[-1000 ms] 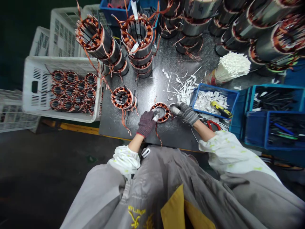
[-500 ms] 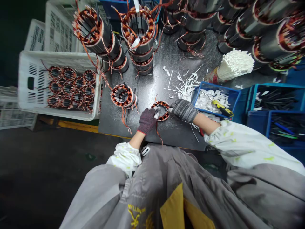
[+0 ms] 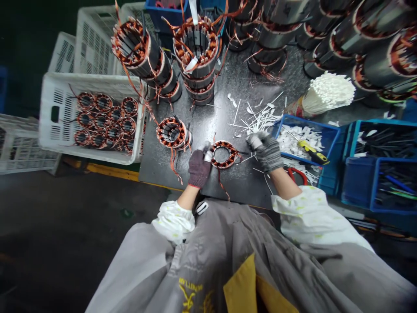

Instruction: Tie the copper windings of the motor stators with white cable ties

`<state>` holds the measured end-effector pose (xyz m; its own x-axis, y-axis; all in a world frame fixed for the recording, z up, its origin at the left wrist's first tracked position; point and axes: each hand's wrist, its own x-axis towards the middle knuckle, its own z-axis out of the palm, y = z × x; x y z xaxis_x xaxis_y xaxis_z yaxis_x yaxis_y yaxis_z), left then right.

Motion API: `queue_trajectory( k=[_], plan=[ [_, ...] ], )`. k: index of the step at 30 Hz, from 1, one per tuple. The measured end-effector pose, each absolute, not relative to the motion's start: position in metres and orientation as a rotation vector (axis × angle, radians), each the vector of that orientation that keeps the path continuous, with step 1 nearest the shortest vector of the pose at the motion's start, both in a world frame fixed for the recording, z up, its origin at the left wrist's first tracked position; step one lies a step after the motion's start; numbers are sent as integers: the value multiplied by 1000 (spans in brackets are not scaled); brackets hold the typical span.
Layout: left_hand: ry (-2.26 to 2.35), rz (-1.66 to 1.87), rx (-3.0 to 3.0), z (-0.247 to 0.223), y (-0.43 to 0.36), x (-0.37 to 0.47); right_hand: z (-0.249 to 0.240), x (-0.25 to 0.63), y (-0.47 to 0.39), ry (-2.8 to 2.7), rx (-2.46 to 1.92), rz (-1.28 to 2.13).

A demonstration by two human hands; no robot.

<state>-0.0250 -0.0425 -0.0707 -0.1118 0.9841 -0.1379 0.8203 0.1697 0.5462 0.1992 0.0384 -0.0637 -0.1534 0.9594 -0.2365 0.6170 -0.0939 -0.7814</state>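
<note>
A motor stator [image 3: 224, 164] with copper windings lies on the dark metal table, its round opening facing up. A black sleeve and copper leads stick out at its right, and another lead trails toward the front edge. My left hand [image 3: 199, 169], in a dark maroon glove, is closed on the stator's left rim. In a grey striped glove, my right hand [image 3: 267, 153] is apart from the stator, fingers bunched at the near side of a pile of thin white sticks [image 3: 260, 121]. What lies between those fingertips is hidden.
Another stator [image 3: 172, 132] stands left, with stacked stators [image 3: 198, 71] behind. A white crate [image 3: 93, 154] holds several more. At right are a blue bin [image 3: 295, 121] of white pieces, a yellow-handled tool [image 3: 311, 152], red-handled tool [image 3: 299, 174] and a white stick bundle [image 3: 332, 93].
My right hand has left the stator's right side and moved right to the white sticks. My left hand has stayed at the stator's left rim. The whole view has shifted slightly.
</note>
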Motion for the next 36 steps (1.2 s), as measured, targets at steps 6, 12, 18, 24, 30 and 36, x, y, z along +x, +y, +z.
queue_trajectory(
  k=[6,12,18,24,30,36],
  plan=[
    [1940,479,1710,-68,-7,-24,-56,150,33,-2417,-1740,1037],
    [1949,758,1431,-76,-28,-42,-49,137,50,-2771,-1637,789],
    [1902,600,1453,-103,-36,-37,-51,118,57,-3058,-1388,705],
    [1958,520,1491,-106,-40,-29,-50,115,48,-2971,-1649,647],
    [2000,435,1543,-109,-44,-25,-49,122,46,-2797,-1657,898],
    [2046,351,1574,-108,-76,-17,-65,131,25,-2092,-1764,1189]
  ],
)
